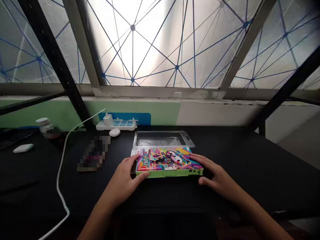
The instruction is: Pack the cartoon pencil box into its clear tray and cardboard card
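Note:
A flat, brightly printed case (pixel 167 161) with a green edge and the word "SPORT" lies on the black table (pixel 250 166) in front of me. My left hand (pixel 125 178) grips its left end, thumb at the near corner. My right hand (pixel 215 173) holds its right end, fingers over the top. A clear plastic lid or tray (pixel 162 139) lies just behind the case, touching it.
A white power strip (pixel 117 124) with a plugged-in charger sits at the back by the wall. A white cable (pixel 60 176) runs from it across the left of the table. A small white round object (pixel 114 132), a bottle (pixel 47 128), a white mouse (pixel 23 148) and a blurred-out patch (pixel 93 155) lie to the left.

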The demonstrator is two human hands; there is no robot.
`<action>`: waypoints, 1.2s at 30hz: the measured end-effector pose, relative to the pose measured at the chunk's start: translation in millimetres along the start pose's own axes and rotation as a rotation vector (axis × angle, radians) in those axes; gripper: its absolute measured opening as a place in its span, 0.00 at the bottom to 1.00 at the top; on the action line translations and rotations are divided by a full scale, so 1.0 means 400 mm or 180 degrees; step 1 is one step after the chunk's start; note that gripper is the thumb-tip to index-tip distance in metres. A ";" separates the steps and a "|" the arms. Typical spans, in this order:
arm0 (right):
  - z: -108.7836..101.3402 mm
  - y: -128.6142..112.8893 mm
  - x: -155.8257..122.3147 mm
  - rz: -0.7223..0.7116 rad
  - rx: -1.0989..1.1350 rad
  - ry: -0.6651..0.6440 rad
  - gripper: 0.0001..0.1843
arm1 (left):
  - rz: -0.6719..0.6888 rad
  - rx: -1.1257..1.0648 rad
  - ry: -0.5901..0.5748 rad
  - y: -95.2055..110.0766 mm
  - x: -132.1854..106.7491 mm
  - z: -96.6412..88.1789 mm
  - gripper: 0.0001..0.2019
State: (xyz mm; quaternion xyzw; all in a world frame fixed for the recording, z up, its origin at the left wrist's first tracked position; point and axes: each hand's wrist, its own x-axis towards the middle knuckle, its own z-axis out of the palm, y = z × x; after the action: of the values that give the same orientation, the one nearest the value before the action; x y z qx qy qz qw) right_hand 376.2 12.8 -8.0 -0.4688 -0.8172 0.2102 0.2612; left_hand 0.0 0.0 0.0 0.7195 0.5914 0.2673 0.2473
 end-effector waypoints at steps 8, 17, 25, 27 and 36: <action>0.013 -0.020 0.069 0.0487 -0.0515 0.0677 0.20 | 0.0352 0.0230 0.0153 -0.018 0.012 0.014 0.20; 0.019 -0.091 0.147 0.0082 -0.1559 0.0500 0.18 | 0.0157 0.0178 0.0285 -0.025 0.015 0.028 0.28; 0.128 -0.192 0.256 -0.0441 -0.1787 0.0256 0.12 | 0.0225 -0.0057 -0.0132 -0.012 0.005 0.010 0.45; 0.142 -0.184 0.271 -0.0448 -0.1756 0.0341 0.11 | 0.0255 -0.0120 -0.0184 -0.011 0.005 0.004 0.45; 0.146 -0.164 0.269 -0.0743 -0.1544 0.0922 0.09 | 0.0416 -0.0128 -0.0231 -0.016 0.007 0.001 0.42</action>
State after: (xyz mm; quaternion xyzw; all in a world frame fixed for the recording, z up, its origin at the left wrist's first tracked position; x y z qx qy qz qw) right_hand 251.3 70.1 10.1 -0.4455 -0.8462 -0.0915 0.2778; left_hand -3.9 3.9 -4.3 0.7607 0.5283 0.2684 0.2650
